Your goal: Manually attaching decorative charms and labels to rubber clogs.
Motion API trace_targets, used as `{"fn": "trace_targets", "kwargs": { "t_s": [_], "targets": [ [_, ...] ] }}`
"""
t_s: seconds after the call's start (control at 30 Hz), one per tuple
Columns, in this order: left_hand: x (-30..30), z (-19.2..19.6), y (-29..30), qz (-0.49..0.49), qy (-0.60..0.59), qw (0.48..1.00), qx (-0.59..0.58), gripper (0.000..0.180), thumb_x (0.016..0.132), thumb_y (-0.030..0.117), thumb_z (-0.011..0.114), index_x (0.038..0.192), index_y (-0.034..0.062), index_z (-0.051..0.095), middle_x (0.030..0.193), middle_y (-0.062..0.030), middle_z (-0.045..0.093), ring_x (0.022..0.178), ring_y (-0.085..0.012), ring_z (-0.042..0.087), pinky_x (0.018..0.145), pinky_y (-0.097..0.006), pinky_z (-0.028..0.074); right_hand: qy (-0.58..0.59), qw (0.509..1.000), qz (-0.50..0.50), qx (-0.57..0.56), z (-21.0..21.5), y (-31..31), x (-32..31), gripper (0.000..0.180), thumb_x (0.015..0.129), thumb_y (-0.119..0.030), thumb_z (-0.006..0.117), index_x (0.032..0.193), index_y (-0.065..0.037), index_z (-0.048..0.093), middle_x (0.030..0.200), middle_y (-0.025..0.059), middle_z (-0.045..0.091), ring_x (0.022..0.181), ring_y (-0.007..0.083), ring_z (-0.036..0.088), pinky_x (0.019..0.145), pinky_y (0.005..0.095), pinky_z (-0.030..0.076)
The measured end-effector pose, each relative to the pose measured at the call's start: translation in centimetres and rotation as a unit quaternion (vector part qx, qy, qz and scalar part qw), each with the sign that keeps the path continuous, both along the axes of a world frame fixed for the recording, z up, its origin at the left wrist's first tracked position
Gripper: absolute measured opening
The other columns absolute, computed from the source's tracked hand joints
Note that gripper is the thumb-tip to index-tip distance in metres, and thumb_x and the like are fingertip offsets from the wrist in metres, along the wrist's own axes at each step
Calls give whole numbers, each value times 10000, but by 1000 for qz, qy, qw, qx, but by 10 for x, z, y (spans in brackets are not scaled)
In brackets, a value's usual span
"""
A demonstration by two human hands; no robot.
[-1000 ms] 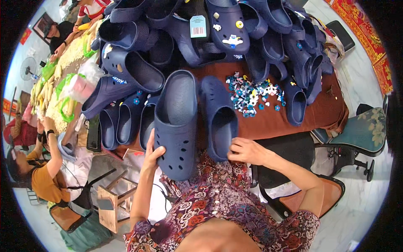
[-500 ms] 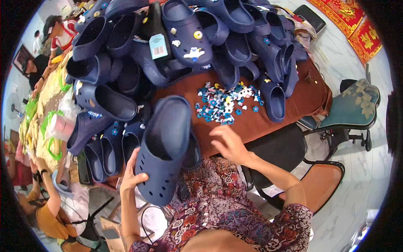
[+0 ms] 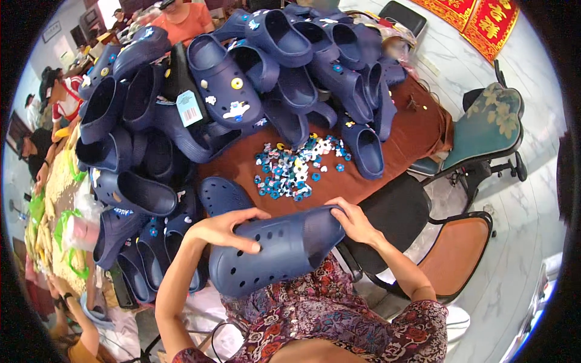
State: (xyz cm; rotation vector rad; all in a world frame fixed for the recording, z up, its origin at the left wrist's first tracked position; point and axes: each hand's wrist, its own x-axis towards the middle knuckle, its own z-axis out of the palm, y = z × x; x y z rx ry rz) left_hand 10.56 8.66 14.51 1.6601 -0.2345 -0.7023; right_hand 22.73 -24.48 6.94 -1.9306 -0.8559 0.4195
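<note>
A navy clog (image 3: 272, 257) with bare round holes lies sideways between my two hands, above my lap. My left hand (image 3: 227, 231) is wrapped over its toe, thumb resting near the holes. My right hand (image 3: 356, 225) grips the heel end. Just behind, a second navy clog (image 3: 224, 196) with no charms rests on the table edge, partly hidden by my left hand. Beyond the held clog, a loose heap of small charms (image 3: 293, 166), blue and white flowers mostly, lies on the brown cloth (image 3: 375, 190).
Navy clogs (image 3: 227, 85), many with charms fitted, are piled over the far and left table. A blue tag (image 3: 189, 109) hangs among them. At right stand a black chair (image 3: 387, 224) and a green flowered chair (image 3: 490, 127). Several people work at the left, around a table of pale pieces.
The held clog has turned from upright to sideways. My right hand, free before, has taken hold of its heel. The second clog now shows behind it. The view has shifted.
</note>
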Motion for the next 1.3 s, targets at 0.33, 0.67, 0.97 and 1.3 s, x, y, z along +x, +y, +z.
{"fn": "trace_targets", "kwargs": {
  "t_s": [0.33, 0.67, 0.97, 1.3],
  "targets": [
    [-23, -20, 1, 492, -168, 849, -96, 372, 939, 151, 578, 1280, 16, 513, 1100, -112, 643, 934, -163, 637, 778, -288, 531, 246, 864, -402, 178, -74, -64, -11, 490, 1000, -330, 464, 1338, 23, 422, 1244, 150, 524, 1145, 260, 523, 812, 391, 541],
    [-90, -66, -18, 527, -209, 823, 35, 257, 919, 45, 578, 1172, 4, 579, 1052, -82, 657, 923, -125, 629, 803, -250, 502, 274, 782, -474, 298, -111, -14, 8, 475, 999, -378, 448, 1290, -25, 321, 1230, 153, 473, 1007, 259, 569, 681, 393, 582],
    [-114, -96, -34, 571, -187, 790, 125, 204, 885, 4, 583, 1081, -7, 638, 961, -73, 660, 866, -137, 639, 789, -265, 498, 266, 811, -458, 248, -109, 6, 11, 508, 955, -398, 533, 1284, -54, 355, 1240, 121, 479, 1035, 238, 524, 767, 401, 497],
    [-99, -100, -50, 569, -283, 750, 186, 201, 840, -53, 566, 1017, -7, 651, 1058, -165, 651, 982, -249, 642, 838, -314, 513, 279, 772, -477, 315, -125, -9, -6, 363, 944, -218, 435, 1257, -42, 384, 1184, 134, 483, 941, 250, 528, 666, 396, 496]
  ]
}}
